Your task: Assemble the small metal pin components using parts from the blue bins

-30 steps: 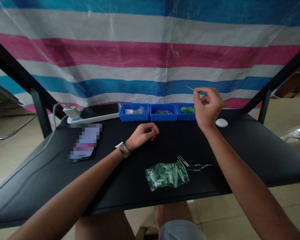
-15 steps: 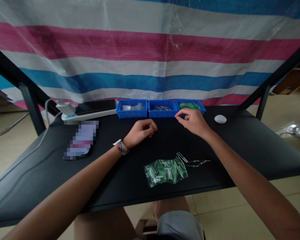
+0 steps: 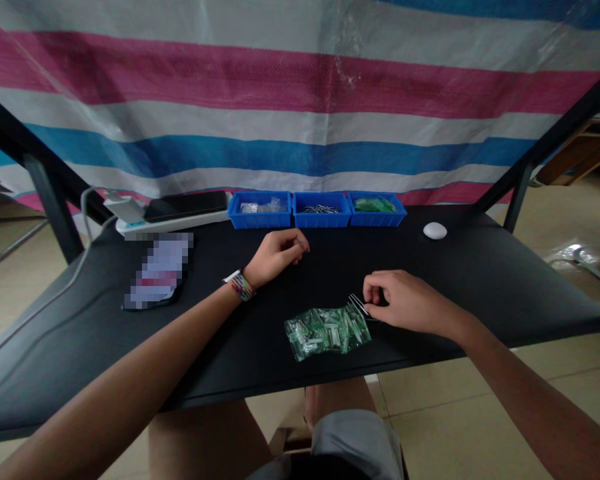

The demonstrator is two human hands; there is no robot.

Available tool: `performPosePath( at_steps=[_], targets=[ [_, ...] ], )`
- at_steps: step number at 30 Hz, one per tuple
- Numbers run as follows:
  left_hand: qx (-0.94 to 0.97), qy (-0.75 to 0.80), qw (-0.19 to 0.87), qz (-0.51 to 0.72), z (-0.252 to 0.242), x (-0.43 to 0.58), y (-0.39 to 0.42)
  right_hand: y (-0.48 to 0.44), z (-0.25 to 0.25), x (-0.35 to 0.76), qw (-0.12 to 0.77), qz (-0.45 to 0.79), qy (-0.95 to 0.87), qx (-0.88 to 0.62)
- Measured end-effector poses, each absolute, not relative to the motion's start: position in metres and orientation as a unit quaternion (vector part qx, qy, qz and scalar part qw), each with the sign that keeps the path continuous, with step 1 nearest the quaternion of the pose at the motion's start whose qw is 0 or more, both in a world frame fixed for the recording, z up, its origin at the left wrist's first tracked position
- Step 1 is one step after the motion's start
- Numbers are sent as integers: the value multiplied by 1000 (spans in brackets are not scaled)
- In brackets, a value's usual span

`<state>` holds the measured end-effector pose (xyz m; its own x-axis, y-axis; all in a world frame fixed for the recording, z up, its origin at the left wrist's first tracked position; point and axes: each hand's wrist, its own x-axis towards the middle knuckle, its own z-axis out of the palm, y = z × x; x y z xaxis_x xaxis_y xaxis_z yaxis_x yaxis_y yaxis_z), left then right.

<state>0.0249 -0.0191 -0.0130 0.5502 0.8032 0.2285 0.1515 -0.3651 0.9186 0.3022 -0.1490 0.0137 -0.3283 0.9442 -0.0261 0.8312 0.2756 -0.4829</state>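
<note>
My left hand (image 3: pixel 279 255) rests on the black table in front of the blue bins, fingers curled in with the thumb against them. Whatever it may hold is hidden. Low over the table, my right hand (image 3: pixel 405 300) has bent fingers, with a gap between thumb and forefinger. Its thumb is beside several thin metal pop rivets (image 3: pixel 357 304), some of them covered by the hand. Just left of these lie clear green packets (image 3: pixel 327 331) with small silver and white pieces inside.
Three blue bins stand in a row at the back: clear packets in the left bin (image 3: pixel 260 220), metal pins in the middle bin (image 3: pixel 322 220), green packets in the right bin (image 3: pixel 378 219). A phone (image 3: pixel 160 273), a power strip (image 3: pixel 180 225) and a white mouse (image 3: pixel 435 231) are also here.
My right hand has come back from in front of the right bin toward me, down to the loose rivets. My left hand stays nearly in place. The view has shifted slightly.
</note>
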Motion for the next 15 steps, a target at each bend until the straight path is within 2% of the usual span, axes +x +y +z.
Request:
performPosePath(
  at_steps=[8, 15],
  targets=[
    [749, 323, 464, 345, -12, 26, -20, -136, 6, 304, 159, 221, -767, -581],
    [745, 329, 472, 338, -15, 25, -19, -80, 11, 300, 279, 311, -758, -501]
  ],
)
